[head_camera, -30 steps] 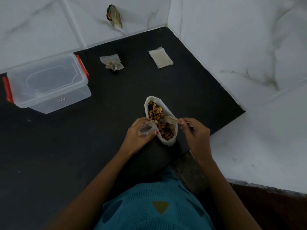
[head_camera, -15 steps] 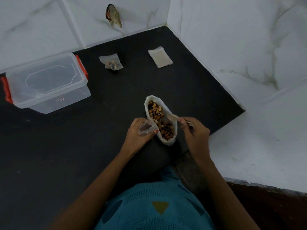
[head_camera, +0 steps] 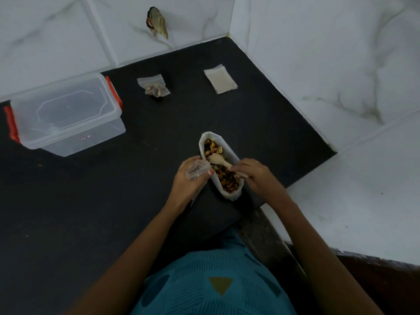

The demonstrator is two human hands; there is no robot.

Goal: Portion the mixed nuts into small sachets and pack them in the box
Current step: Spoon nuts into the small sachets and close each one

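Your left hand (head_camera: 190,178): closed around an empty clear sachet (head_camera: 196,170), its mouth turned toward the nuts, just beside the big bag's left wall
Your right hand (head_camera: 251,175): pinching the handle of a small wooden spoon (head_camera: 218,160); the bowl now lies on top of the nuts, further up the bag than half a second ago, when it sat low at the bag's right edge. Judgement: a scoop is being gathered, the transfer into the sachet not yet made
Mixed nuts (head_camera: 223,176): in an open white bag (head_camera: 230,196), on the black counter (head_camera: 91,212) between your hands
Filled sachet (head_camera: 153,88): one, lying at the back, well apart from the hands
Empty sachets (head_camera: 220,78): flat stack, back right
Storage box (head_camera: 66,114): clear, red clips, lid on, back left; no sachets visible inside, so packing is still ahead
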